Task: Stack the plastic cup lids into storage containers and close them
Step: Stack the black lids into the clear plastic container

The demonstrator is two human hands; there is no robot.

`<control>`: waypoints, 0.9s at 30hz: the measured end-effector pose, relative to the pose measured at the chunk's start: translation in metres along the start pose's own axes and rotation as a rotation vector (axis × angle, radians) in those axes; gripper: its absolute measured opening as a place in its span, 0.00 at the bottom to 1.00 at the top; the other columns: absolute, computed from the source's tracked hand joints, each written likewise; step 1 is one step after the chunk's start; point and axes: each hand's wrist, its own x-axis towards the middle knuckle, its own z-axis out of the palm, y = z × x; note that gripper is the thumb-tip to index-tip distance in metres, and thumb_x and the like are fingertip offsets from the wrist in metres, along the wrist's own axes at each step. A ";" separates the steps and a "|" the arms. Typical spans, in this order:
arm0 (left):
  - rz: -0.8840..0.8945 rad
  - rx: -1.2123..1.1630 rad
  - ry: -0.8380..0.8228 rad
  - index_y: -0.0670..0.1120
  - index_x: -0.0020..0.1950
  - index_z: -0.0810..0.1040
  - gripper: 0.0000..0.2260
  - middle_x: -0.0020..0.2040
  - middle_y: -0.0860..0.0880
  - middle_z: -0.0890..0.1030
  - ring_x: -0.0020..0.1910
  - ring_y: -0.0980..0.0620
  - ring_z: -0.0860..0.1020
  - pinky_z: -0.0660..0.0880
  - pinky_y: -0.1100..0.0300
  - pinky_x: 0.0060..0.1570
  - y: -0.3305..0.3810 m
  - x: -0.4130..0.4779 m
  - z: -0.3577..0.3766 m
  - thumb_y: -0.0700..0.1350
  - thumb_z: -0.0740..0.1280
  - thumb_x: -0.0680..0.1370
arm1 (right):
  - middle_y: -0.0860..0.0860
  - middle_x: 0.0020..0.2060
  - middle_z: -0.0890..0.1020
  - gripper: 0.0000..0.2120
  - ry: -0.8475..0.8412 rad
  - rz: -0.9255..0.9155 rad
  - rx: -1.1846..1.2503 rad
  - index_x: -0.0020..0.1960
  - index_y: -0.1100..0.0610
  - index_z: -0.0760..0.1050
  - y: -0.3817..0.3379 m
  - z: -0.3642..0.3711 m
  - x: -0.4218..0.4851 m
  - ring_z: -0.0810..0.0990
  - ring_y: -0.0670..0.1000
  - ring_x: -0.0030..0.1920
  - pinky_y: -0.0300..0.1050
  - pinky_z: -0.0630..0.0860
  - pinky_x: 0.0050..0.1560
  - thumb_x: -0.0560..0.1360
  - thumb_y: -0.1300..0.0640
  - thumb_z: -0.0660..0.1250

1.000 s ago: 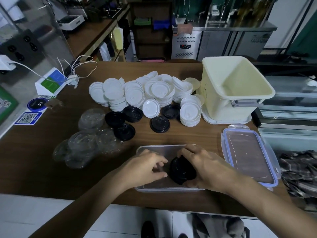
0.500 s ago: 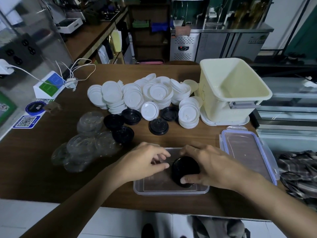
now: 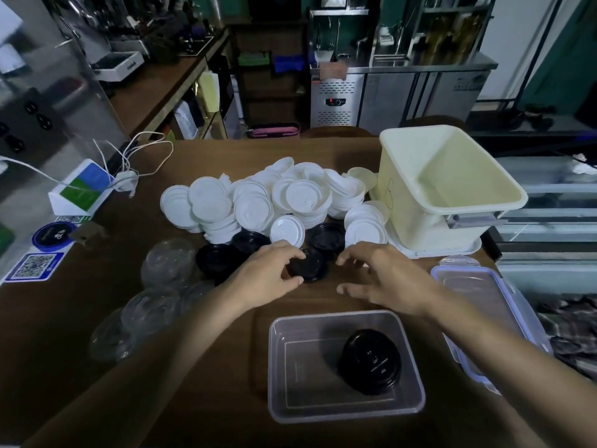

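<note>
Head view shows your left hand (image 3: 268,278) reaching forward, thumb and fingertips pinching a glossy round black lid (image 3: 311,270) on the brown wooden bench (image 3: 58,318). Your right hand (image 3: 384,281) hovers just beside it, palm down, fingers spread and holding nothing. Nearer you sits a clear rectangular plastic tub (image 3: 277,376) with rounded corners. A black stack (image 3: 370,362) of lids lies in its right half, and the pale print on top is too small to read. Right of the tub lies a clear snap lid (image 3: 484,295) with a blue rim. Beyond your hands, matte white lids (image 3: 274,195) heap beside a cream bin (image 3: 420,215), whose side bears a handwritten mark that cannot be read. Clear domed lids (image 3: 161,286) cluster at the left, near a blue QR sticker (image 3: 32,268).
</note>
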 end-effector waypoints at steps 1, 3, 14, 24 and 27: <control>0.015 0.026 -0.014 0.51 0.72 0.77 0.23 0.64 0.57 0.77 0.65 0.56 0.76 0.74 0.55 0.67 -0.005 0.007 0.002 0.51 0.75 0.79 | 0.44 0.56 0.81 0.21 -0.008 0.016 -0.005 0.64 0.45 0.76 0.002 0.003 0.007 0.78 0.47 0.53 0.49 0.78 0.56 0.74 0.42 0.76; 0.048 0.079 -0.032 0.50 0.75 0.75 0.26 0.67 0.56 0.76 0.68 0.55 0.73 0.72 0.53 0.70 -0.010 0.021 0.005 0.53 0.75 0.78 | 0.44 0.57 0.80 0.22 -0.017 0.040 -0.015 0.65 0.46 0.76 0.006 0.007 0.019 0.77 0.45 0.53 0.47 0.77 0.56 0.74 0.44 0.76; 0.105 0.245 -0.100 0.54 0.71 0.76 0.30 0.60 0.54 0.79 0.63 0.51 0.73 0.75 0.51 0.61 -0.011 0.044 0.010 0.63 0.75 0.72 | 0.49 0.58 0.80 0.22 0.061 0.020 -0.238 0.66 0.52 0.77 0.013 0.010 0.061 0.74 0.53 0.59 0.50 0.75 0.57 0.74 0.48 0.75; 0.094 0.141 -0.061 0.56 0.72 0.75 0.30 0.60 0.60 0.75 0.58 0.56 0.77 0.77 0.56 0.57 -0.028 0.006 0.001 0.63 0.75 0.72 | 0.49 0.55 0.81 0.14 -0.112 -0.024 -0.602 0.59 0.52 0.81 0.009 0.032 0.115 0.71 0.54 0.61 0.46 0.66 0.58 0.80 0.45 0.66; 0.082 0.138 -0.057 0.56 0.72 0.75 0.31 0.62 0.60 0.75 0.60 0.57 0.78 0.78 0.55 0.59 -0.031 -0.001 -0.003 0.64 0.75 0.71 | 0.47 0.54 0.82 0.11 -0.107 -0.049 -0.639 0.57 0.51 0.82 0.008 0.035 0.115 0.71 0.53 0.59 0.45 0.61 0.54 0.81 0.47 0.64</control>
